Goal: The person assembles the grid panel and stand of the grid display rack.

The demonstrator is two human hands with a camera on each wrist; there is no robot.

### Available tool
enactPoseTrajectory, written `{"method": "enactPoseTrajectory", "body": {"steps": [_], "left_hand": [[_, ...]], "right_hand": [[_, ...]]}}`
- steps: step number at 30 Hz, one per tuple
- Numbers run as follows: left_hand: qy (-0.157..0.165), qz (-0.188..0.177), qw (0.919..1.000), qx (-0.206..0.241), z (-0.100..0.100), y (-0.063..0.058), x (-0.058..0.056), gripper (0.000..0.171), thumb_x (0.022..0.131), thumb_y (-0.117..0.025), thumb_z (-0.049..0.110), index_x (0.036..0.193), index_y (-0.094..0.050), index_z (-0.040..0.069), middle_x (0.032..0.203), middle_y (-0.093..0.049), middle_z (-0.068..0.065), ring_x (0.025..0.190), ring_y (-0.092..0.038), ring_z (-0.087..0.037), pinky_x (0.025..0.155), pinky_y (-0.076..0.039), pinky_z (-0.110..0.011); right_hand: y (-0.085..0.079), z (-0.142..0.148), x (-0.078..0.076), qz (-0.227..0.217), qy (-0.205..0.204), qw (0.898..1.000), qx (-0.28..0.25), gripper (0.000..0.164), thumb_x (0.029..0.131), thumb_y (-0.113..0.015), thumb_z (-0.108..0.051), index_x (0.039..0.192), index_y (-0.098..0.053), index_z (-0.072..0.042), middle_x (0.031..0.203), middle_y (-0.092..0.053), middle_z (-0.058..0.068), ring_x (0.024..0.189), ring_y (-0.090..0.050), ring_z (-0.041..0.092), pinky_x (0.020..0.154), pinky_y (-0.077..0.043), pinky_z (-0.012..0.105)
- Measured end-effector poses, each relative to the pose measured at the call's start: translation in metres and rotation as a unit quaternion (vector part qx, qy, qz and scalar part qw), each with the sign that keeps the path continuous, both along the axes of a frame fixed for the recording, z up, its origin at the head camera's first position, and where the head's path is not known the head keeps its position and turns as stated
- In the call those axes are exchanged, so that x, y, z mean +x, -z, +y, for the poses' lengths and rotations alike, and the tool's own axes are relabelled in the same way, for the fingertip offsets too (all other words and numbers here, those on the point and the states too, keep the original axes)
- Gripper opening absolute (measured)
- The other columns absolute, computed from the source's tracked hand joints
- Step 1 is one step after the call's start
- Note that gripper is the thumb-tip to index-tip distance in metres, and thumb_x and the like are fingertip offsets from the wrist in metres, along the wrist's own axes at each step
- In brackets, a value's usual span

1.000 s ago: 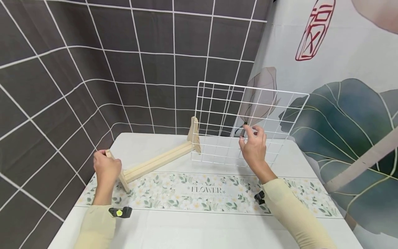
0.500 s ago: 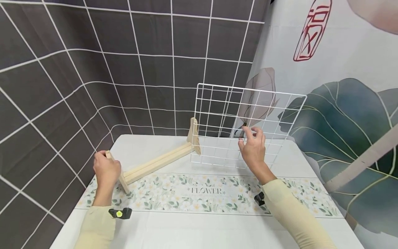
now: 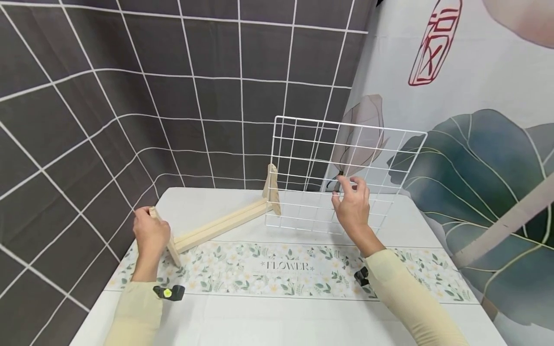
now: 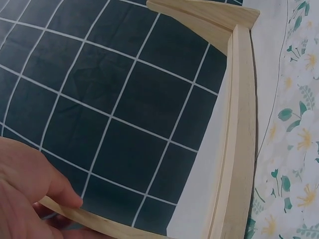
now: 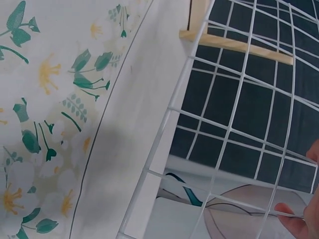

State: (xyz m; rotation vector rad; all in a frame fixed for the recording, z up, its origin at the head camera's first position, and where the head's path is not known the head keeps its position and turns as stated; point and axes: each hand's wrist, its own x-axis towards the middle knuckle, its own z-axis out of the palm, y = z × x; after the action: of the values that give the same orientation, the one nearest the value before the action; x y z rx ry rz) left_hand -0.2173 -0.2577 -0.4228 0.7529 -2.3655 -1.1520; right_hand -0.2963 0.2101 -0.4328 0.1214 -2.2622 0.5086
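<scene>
In the head view, a pale wooden stand [image 3: 225,224] lies diagonally across the left of the table: a grooved bar with an upright end board at each end. My left hand [image 3: 152,232] grips the near end board; the left wrist view shows thumb and fingers on either side of this board [image 4: 112,226]. A white wire grid panel [image 3: 350,124] leans upright at the back right, its left edge beside the far end board [image 3: 272,190]. My right hand [image 3: 354,206] holds the panel near its middle, thumb and fingers on the wires. Part of those fingers is cut off in the right wrist view.
A white tablecloth [image 3: 277,317] with a flowered band marked FLOWER covers the table. Behind it hangs a dark cloth [image 3: 216,96] with white squares. A white curtain [image 3: 398,57] with large printed leaves hangs at the right.
My left hand has shifted slightly to the right, and the wooden stand has moved a little with it. My right hand and the wire panel stay almost still.
</scene>
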Motion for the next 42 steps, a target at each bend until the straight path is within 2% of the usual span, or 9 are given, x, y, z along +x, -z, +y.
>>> {"method": "enactPoseTrajectory", "body": {"steps": [5, 11, 22, 26, 33, 42], "left_hand": [[0.015, 0.0, 0.9999, -0.004, -0.001, 0.0, -0.006, 0.055, 0.088, -0.046, -0.003, 0.142, -0.037, -0.007, 0.135, -0.046, -0.037, 0.131, -0.045, -0.054, 0.112, -0.037, -0.062], [0.048, -0.002, 0.9988, -0.01, -0.003, 0.002, -0.012, 0.056, 0.09, -0.048, -0.001, 0.144, -0.035, -0.006, 0.139, -0.046, -0.037, 0.134, -0.044, -0.054, 0.115, -0.036, -0.062], [0.087, -0.012, 0.9961, -0.013, 0.002, 0.0, -0.028, 0.057, 0.094, -0.05, 0.002, 0.148, -0.032, -0.004, 0.142, -0.045, -0.035, 0.135, -0.046, -0.054, 0.113, -0.04, -0.062], [0.097, 0.0, 0.9951, -0.021, 0.002, 0.001, -0.033, 0.056, 0.093, -0.051, 0.002, 0.146, -0.034, -0.005, 0.14, -0.047, -0.036, 0.132, -0.048, -0.053, 0.113, -0.039, -0.062], [0.11, -0.007, 0.9936, -0.021, 0.004, 0.002, -0.04, 0.056, 0.094, -0.05, 0.002, 0.147, -0.033, -0.005, 0.14, -0.046, -0.037, 0.134, -0.047, -0.054, 0.114, -0.039, -0.062], [0.131, 0.008, 0.9906, -0.037, 0.005, 0.003, -0.048, 0.055, 0.09, -0.051, 0.001, 0.143, -0.036, -0.006, 0.136, -0.05, -0.037, 0.129, -0.051, -0.053, 0.112, -0.041, -0.061]], "right_hand": [[0.001, 0.001, -0.001, 0.003, 0.0, 1.0, -0.001, 0.048, 0.086, -0.076, -0.01, 0.131, -0.06, -0.016, 0.131, -0.049, 0.023, 0.109, -0.058, 0.046, 0.069, -0.056, 0.054], [0.002, 0.0, 0.0, -0.002, 0.002, 1.0, 0.0, 0.047, 0.086, -0.075, -0.011, 0.131, -0.06, -0.016, 0.132, -0.049, 0.023, 0.111, -0.057, 0.045, 0.071, -0.056, 0.054], [0.002, -0.003, 0.001, -0.007, -0.002, 1.0, 0.002, 0.048, 0.087, -0.075, -0.01, 0.132, -0.06, -0.015, 0.133, -0.048, 0.023, 0.11, -0.056, 0.044, 0.07, -0.056, 0.054], [0.003, -0.003, 0.001, -0.007, -0.002, 1.0, 0.0, 0.049, 0.086, -0.076, -0.009, 0.131, -0.06, -0.015, 0.132, -0.048, 0.023, 0.11, -0.056, 0.043, 0.07, -0.056, 0.054], [0.004, -0.004, 0.001, -0.007, -0.006, 1.0, 0.003, 0.048, 0.086, -0.076, -0.01, 0.131, -0.06, -0.016, 0.132, -0.049, 0.023, 0.11, -0.057, 0.044, 0.069, -0.056, 0.054], [0.005, -0.006, 0.0, -0.008, -0.009, 1.0, 0.012, 0.047, 0.088, -0.074, -0.011, 0.132, -0.06, -0.016, 0.132, -0.049, 0.022, 0.11, -0.056, 0.042, 0.067, -0.057, 0.054]]}}
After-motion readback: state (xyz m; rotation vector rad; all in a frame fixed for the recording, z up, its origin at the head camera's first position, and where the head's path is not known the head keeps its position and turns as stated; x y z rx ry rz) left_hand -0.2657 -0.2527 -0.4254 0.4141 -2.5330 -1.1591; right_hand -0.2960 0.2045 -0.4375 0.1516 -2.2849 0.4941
